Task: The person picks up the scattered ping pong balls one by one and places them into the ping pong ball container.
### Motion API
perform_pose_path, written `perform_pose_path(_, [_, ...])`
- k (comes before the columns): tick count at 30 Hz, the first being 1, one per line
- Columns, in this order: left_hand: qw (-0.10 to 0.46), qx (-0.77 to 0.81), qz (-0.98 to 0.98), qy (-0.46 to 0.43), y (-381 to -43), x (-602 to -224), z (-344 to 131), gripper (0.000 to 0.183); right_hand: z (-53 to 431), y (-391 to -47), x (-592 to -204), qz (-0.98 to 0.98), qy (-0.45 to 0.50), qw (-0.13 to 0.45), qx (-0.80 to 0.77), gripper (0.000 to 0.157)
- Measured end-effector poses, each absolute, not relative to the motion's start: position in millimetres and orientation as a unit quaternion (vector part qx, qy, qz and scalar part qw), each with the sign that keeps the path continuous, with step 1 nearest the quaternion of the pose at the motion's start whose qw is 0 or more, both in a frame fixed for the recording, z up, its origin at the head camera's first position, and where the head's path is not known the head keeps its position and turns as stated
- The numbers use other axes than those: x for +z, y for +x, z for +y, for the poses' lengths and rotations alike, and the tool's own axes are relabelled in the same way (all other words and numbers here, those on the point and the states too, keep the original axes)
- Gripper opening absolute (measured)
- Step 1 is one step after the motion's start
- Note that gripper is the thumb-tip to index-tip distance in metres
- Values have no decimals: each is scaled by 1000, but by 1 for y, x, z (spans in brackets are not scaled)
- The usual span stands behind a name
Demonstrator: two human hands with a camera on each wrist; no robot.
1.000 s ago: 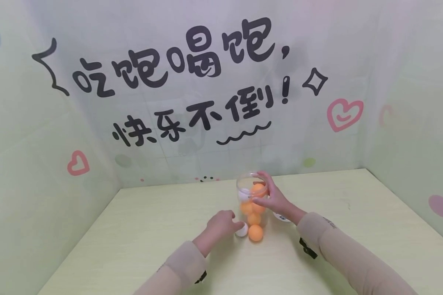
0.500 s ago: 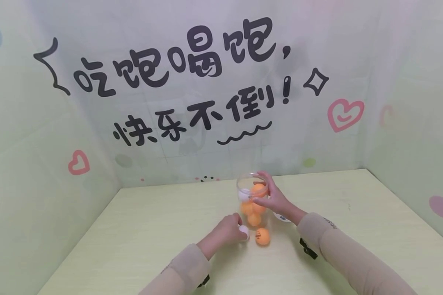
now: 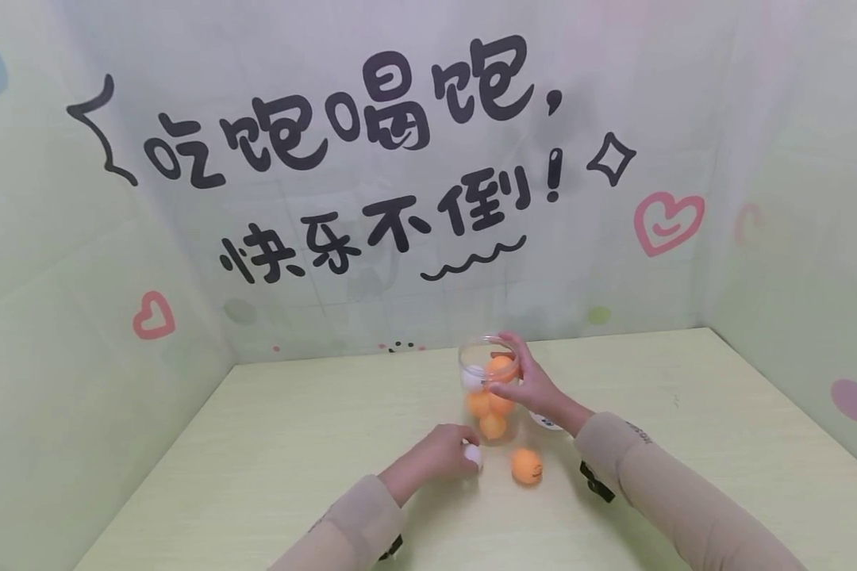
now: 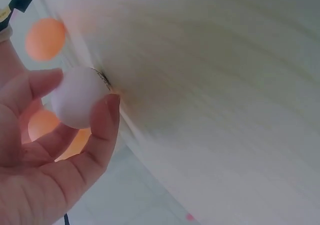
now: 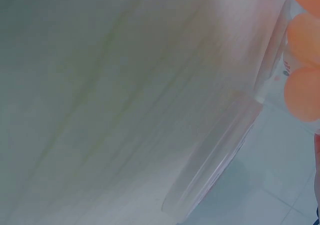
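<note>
In the head view my left hand (image 3: pixel 443 454) is low over the table in front of the jar. Thumb and fingers pinch a white ping-pong ball (image 4: pixel 77 97), plain to see in the left wrist view. My right hand (image 3: pixel 533 386) grips the upper right side of a clear plastic jar (image 3: pixel 487 346), which stands upright without a lid. Inside it are several orange ping-pong balls (image 3: pixel 493 424) and a white one (image 3: pixel 474 378). A loose orange ping-pong ball (image 3: pixel 527 467) lies on the table, right of the left hand. Most of the right hand is outside the right wrist view.
A round clear lid (image 5: pixel 215 157) with a printed face lies right of the jar, partly hidden by the right wrist in the head view. The pale wood-grain table (image 3: pixel 314 428) ends against a printed back wall (image 3: pixel 371 309) and side walls.
My left hand has closed its fingers on the white ball and shifted slightly right and nearer. The loose orange ball has rolled right and nearer. The right hand and jar have stayed put.
</note>
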State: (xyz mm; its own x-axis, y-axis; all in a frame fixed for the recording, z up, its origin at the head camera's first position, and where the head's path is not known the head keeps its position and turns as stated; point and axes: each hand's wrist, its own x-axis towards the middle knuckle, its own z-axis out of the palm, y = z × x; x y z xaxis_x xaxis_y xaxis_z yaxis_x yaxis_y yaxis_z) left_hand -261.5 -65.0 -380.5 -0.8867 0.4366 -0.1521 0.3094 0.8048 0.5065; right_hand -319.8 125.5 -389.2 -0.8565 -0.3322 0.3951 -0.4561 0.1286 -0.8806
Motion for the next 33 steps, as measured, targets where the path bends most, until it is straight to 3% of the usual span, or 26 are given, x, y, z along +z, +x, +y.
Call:
perform_pose_path(13, [113,302,935,150,-259,-367,-78,25,125,-319,-389,-744,273,51,608,75])
perform_pose_path(33, [10,359,927,112,-274,-327,-97,34,124,-319,-390,-742,260,38,617,76])
